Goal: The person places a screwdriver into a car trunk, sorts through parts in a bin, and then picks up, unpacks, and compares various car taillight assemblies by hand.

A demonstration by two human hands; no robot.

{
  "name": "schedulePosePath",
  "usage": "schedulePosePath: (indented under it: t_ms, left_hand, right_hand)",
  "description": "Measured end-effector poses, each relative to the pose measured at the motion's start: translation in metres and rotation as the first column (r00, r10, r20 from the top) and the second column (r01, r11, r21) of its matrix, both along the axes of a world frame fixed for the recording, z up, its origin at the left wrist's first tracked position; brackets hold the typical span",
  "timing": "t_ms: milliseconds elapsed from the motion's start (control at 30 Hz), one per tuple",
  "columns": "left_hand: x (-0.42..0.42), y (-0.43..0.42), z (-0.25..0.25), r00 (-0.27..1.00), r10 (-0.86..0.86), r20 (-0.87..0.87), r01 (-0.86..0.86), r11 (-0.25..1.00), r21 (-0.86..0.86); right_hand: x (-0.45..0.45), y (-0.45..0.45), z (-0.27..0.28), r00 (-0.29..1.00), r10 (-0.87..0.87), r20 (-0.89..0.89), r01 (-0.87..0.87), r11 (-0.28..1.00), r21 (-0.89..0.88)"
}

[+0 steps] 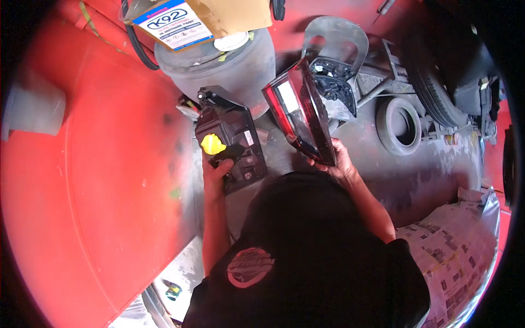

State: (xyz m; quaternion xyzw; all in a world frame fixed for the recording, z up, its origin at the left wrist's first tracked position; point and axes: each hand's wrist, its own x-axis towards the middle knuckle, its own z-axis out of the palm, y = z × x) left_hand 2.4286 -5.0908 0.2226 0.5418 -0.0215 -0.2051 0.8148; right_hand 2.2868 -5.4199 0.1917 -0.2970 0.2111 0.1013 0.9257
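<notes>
My left hand [220, 170] is closed round the lower left edge of a black plastic lamp housing [232, 120], its thumb across the front. The housing has a bright yellow cap [212, 144] and a small white label. In my right hand [343, 159] is a tail light [298, 109], gripped by its lower end and tilted. Its lens is red with a clear white section; some of my right fingers are hidden behind it. The two parts are held apart, side by side in front of my body.
A cardboard box [235, 16] with a K92 label stands on a grey drum [180, 65]. A grey plastic chair [350, 35] holds another black lamp part [334, 87]. Tyres [384, 128] lie to the right. Newspaper sheets [454, 246] cover something at lower right; a red panel [109, 191] is left.
</notes>
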Motion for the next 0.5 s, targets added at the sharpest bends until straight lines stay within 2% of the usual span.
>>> schedulePosePath:
  t_ms: [100,400,500]
  left_hand:
    - [-0.002,0.000,0.007,0.999,-0.004,-0.033,0.004,1.000,0.007]
    - [0.000,-0.010,0.011,0.999,-0.037,-0.008,0.037,0.999,0.023]
    - [-0.002,-0.018,0.016,0.998,-0.044,-0.047,0.045,0.999,0.021]
  right_hand:
    - [0.000,0.000,-0.003,0.998,0.028,0.055,-0.027,0.999,-0.024]
    - [-0.010,-0.006,-0.026,0.996,0.080,0.029,-0.075,0.987,-0.141]
    - [-0.013,-0.007,-0.030,0.999,0.022,-0.048,-0.029,0.986,-0.163]
